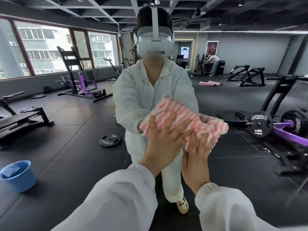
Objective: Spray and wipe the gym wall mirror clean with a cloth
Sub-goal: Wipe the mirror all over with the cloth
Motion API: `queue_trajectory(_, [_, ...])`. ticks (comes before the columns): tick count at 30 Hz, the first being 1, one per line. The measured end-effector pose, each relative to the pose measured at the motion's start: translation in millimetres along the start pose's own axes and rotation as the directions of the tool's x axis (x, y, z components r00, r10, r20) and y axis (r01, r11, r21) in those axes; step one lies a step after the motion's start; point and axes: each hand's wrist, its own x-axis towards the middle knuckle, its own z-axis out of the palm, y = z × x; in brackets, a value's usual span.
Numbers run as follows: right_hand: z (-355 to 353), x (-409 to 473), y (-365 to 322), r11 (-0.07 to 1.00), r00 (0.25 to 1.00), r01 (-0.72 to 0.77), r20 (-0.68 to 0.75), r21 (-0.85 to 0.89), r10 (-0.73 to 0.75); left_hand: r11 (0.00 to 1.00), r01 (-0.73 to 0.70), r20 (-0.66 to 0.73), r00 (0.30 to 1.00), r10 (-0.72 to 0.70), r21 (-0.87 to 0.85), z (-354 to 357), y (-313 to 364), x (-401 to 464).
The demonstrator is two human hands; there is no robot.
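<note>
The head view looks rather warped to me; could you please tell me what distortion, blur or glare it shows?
Head view: wide-angle bending curves the window frames and ceiling beams; the cloth and both hands, left hand and right hand, look sharp; the blue basin is slightly soft; daylight is even, without strong glare.

Both hands flat on the cloth (pixel 184 121) against the mirror (pixel 83 147), dead center: left hand (pixel 164 144) just beside right hand (pixel 198 157), w/ right at its 4 o'clock. Basin (pixel 18 176) on the floor at 8 o'clock, reflected weight plate (pixel 110 140) btwn basin and cloth.
</note>
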Motion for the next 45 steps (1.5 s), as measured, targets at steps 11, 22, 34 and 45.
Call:
queue_trajectory(11, [60.8,-23.1,-111.8,0.928,0.929,0.365,0.097,-0.071,-0.357,0.97,0.241,0.096,0.965,-0.244,0.044,2.9,-92.0,-142.5])
queue_trajectory(22, [108.7,-63.7,-113.1,0.638,0.658,0.744,0.384,-0.198,-0.648,0.928,0.372,0.469,0.821,-0.324,-0.01,13.2,-79.5,-249.7])
queue_trajectory(34, [52.3,-78.3,7.3,0.776,0.822,0.552,0.358,-0.306,-0.444,0.987,0.154,0.377,0.918,-0.123,-0.054,23.7,4.3,-152.3])
queue_trajectory(45, [-17.3,-107.0,149.1,0.801,0.858,0.434,0.461,-0.411,-0.228,0.976,0.111,0.43,0.903,-0.019,-0.189,56.8,152.9,-84.4])
